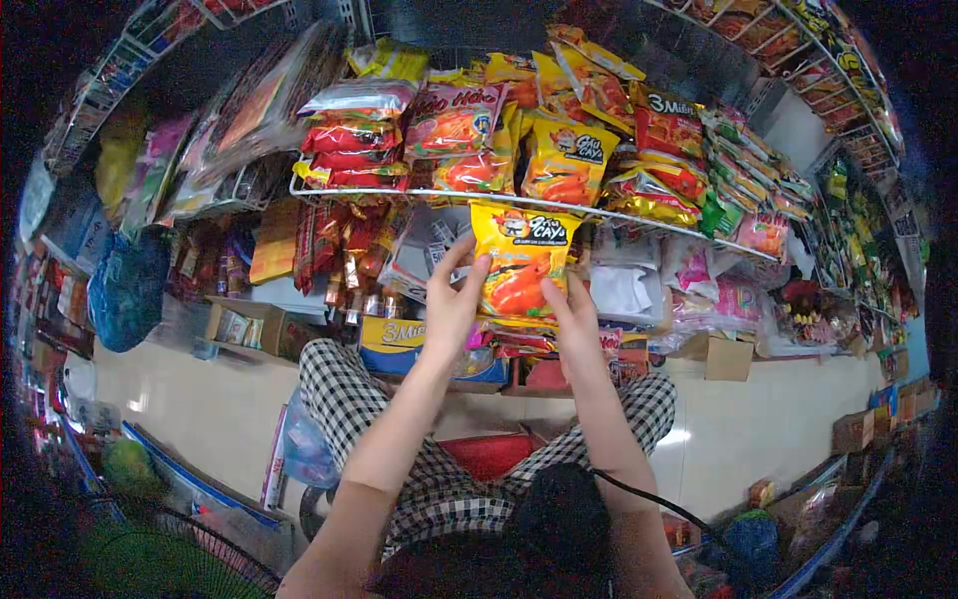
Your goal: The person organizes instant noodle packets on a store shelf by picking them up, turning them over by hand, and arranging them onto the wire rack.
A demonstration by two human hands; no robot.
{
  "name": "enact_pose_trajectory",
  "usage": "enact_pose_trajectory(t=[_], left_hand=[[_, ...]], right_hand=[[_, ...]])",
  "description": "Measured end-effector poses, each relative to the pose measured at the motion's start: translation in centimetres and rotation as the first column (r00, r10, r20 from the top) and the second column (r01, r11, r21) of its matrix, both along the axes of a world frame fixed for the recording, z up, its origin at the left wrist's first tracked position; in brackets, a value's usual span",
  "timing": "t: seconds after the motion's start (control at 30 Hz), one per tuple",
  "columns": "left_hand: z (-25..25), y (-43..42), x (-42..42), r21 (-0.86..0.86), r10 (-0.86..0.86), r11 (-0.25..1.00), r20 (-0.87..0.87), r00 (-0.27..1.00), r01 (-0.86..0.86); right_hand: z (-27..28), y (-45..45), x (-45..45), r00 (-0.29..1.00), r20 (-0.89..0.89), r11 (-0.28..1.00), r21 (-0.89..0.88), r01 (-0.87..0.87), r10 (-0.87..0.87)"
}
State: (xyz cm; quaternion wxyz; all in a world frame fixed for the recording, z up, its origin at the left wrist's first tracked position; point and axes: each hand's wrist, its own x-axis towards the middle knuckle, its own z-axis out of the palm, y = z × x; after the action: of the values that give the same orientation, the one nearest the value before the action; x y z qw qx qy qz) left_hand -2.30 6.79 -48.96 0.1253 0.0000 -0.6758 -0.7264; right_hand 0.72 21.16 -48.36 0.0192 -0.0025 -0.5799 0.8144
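A yellow instant noodle packet (521, 262) printed with a shrimp picture is upright between my two hands, just in front of the shelf's front wire. My left hand (455, 298) grips its left edge, thumb on the front face. At the lower right edge, my right hand (576, 319) holds it with the thumb on the front. The fingers behind the packet are partly hidden. Directly behind it on the shelf stands a similar yellow noodle packet (567, 165). Pink noodle packets (456, 125) are stacked to its left, and a dark red packet (668, 125) lies to its right.
A white wire shelf edge (419, 193) runs across in front of me. Below it are an open cardboard box (244, 327) and a yellow and blue carton (391, 337). A blue plastic bag (127, 292) hangs at left. A fan (150, 554) stands at lower left.
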Motion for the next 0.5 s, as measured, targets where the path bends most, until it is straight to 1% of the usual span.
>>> enact_pose_trajectory(t=[0.03, 0.1, 0.13, 0.2, 0.23, 0.27, 0.3, 0.33, 0.37, 0.4, 0.43, 0.47, 0.5], left_hand=[[-0.1, -0.1, 0.1, 0.002, 0.001, 1.000, 0.001, 1.000, -0.001], [-0.4, -0.2, 0.2, 0.086, -0.098, 0.992, 0.038, 0.994, 0.094], [-0.4, -0.2, 0.4, 0.088, -0.097, 0.992, 0.036, 0.995, 0.093], [-0.3, 0.0, 1.3, 0.227, -0.183, 0.959, 0.037, 0.982, 0.170], [-0.8, 0.0, 1.5, 0.297, -0.283, 0.923, 0.100, 0.954, 0.243], [-0.7, 0.4, 1.8, 0.297, -0.282, 0.924, 0.099, 0.954, 0.242], [-0.6, 1.1, 2.1, 0.409, -0.327, 0.872, 0.080, 0.942, 0.268], [-0.6, 1.5, 2.4, 0.515, -0.368, 0.807, 0.058, 0.928, 0.288], [-0.5, 1.3, 2.4, 0.484, -0.359, 0.826, 0.059, 0.932, 0.288], [-0.4, 1.0, 2.1, 0.486, -0.356, 0.826, 0.059, 0.933, 0.284], [-0.3, 0.8, 1.6, 0.443, -0.333, 0.857, 0.082, 0.939, 0.265], [-0.1, 0.6, 1.3, 0.397, -0.308, 0.885, 0.103, 0.946, 0.245], [0.4, 0.5, 1.3, 0.400, -0.264, 0.894, 0.109, 0.958, 0.201]], right_hand=[[-0.1, -0.1, 0.0, 1.000, 0.001, 1.000, 0.002, -0.001, 0.001], [-0.2, -0.3, 0.1, 0.997, -0.012, 0.997, 0.000, 0.072, -0.072], [0.0, -0.4, 0.2, 0.997, -0.014, 0.997, 0.002, 0.071, -0.071], [0.3, -0.8, 0.4, 0.974, -0.107, 0.967, 0.135, 0.214, -0.201], [-0.3, -0.8, 0.1, 0.974, -0.109, 0.968, 0.135, 0.214, -0.200], [-1.0, -1.1, -0.3, 0.947, -0.244, 0.906, 0.316, 0.280, -0.208], [-1.5, -1.2, -0.3, 0.910, -0.372, 0.805, 0.473, 0.358, -0.185], [-2.0, -1.4, 0.0, 0.912, -0.368, 0.805, 0.476, 0.354, -0.183], [-0.9, -2.2, 0.6, 0.883, -0.454, 0.659, 0.628, 0.413, -0.121], [-0.2, -2.6, 1.0, 0.851, -0.524, 0.480, 0.737, 0.476, -0.038], [-0.1, -2.4, 1.0, 0.857, -0.509, 0.453, 0.785, 0.424, 0.081], [0.4, -2.4, 1.3, 0.854, -0.513, 0.454, 0.783, 0.425, 0.085], [1.1, -2.5, 1.7, 0.861, -0.488, 0.467, 0.800, 0.376, 0.144]])
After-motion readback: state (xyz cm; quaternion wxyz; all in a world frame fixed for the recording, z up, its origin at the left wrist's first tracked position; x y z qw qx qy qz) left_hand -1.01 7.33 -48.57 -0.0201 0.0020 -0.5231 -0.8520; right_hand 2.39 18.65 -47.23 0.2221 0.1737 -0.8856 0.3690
